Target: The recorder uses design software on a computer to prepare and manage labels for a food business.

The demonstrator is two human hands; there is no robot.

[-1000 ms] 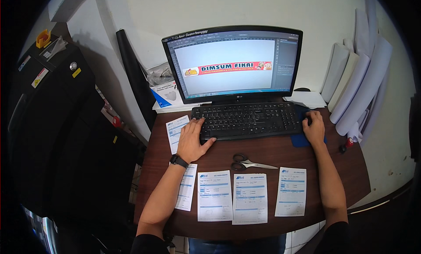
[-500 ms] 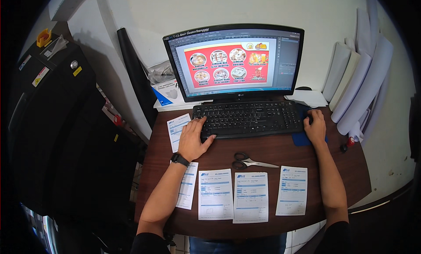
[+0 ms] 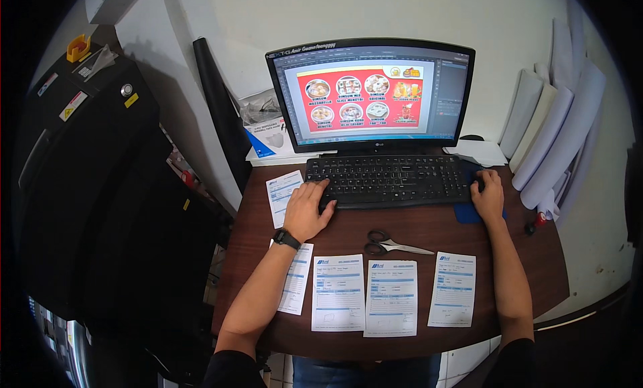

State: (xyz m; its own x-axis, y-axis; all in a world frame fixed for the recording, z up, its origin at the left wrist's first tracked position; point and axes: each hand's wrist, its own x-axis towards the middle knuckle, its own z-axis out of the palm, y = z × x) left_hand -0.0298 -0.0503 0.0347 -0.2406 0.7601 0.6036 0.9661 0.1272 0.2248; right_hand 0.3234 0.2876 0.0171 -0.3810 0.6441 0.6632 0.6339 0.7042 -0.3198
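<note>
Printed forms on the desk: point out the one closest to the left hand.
The form lying alone at the keyboard's left end, just beside the left hand. The wrist covers another's top; three more lie in a row below the scissors.

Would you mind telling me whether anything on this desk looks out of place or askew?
Little stands out. The scissors lie loose between the keyboard and the forms. One form is partly under the left forearm. The left hand rests on the keyboard's corner.
</note>
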